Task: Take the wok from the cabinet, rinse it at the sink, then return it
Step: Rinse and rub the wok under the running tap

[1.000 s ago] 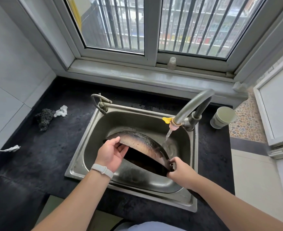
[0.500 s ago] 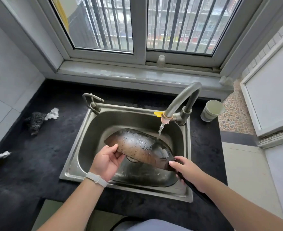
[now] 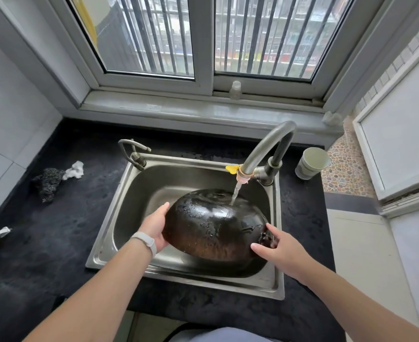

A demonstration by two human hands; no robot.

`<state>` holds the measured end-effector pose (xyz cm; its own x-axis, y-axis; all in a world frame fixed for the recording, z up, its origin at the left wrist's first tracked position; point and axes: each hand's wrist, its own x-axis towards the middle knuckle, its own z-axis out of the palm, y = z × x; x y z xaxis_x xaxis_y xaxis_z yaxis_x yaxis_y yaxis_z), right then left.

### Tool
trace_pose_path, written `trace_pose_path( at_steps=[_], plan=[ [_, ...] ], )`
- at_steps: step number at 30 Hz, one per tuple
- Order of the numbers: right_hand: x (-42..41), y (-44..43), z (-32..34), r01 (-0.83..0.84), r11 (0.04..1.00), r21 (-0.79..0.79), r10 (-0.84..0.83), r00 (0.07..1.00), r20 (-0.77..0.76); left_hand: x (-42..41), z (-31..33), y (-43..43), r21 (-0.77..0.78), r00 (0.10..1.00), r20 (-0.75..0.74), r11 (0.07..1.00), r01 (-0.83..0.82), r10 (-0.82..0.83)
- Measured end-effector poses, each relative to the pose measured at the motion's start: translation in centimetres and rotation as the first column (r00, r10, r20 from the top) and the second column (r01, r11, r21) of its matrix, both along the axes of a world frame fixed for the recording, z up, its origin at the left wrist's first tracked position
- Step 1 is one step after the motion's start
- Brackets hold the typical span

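Note:
The dark wok is turned bottom up inside the steel sink, its wet rounded underside facing me. Water runs from the grey faucet onto the wok's far right side. My left hand grips the wok's left rim, a pale band on its wrist. My right hand holds the right edge where the handle joins, with index finger and thumb spread on the surface. The handle itself is hidden under that hand.
Black countertop surrounds the sink. A dark scrubber and crumpled white paper lie at the left. A pale cup stands right of the faucet. A small bottle sits on the window sill.
The wok has been flipped from tilted on its edge to bottom up under the stream. My right hand shifted from the handle to the wok's right edge.

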<state>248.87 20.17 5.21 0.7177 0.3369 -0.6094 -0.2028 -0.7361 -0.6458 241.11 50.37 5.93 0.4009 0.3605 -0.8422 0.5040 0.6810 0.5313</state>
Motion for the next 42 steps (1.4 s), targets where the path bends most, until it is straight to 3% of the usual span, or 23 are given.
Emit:
trace_pose_path(
  at_steps=[3,5,8,11,16,22,29,42],
  plan=[
    [0.2,0.2,-0.3,0.038,0.999,-0.011,-0.038,0.999,0.0,0.5,-1.9,0.1,0.21,0.995,-0.096,0.977,0.02,0.0],
    [0.5,0.3,-0.4,0.133,0.99,0.039,-0.129,0.988,-0.08,0.6,-3.5,0.5,0.298,0.992,-0.126,0.955,0.011,0.027],
    [1.1,0.2,-0.1,0.253,0.966,0.054,-0.234,0.943,-0.236,0.6,-3.5,0.2,0.315,0.992,-0.113,0.949,-0.008,0.046],
    [1.9,0.1,0.5,0.306,0.952,-0.027,-0.289,0.862,-0.417,-0.1,-3.7,-0.6,0.309,0.992,-0.099,0.95,-0.041,0.075],
    [1.7,0.2,0.4,0.269,0.963,-0.011,-0.221,0.767,-0.603,-1.8,-5.1,-1.2,0.393,0.996,-0.048,0.918,-0.048,0.072],
    [0.7,0.3,0.0,0.247,0.961,0.126,-0.179,0.899,-0.4,-2.8,-5.0,-0.9,0.449,0.998,0.065,0.893,-0.016,-0.015],
    [0.3,-1.1,0.0,0.138,0.966,0.218,-0.077,0.961,-0.266,-2.9,-5.3,-0.4,0.557,0.959,0.059,0.806,0.198,-0.277],
    [-0.5,-2.2,0.2,0.199,0.974,0.112,-0.171,0.961,-0.217,-0.8,-6.9,-2.5,0.361,0.962,0.075,0.907,0.218,-0.262]
  ],
)
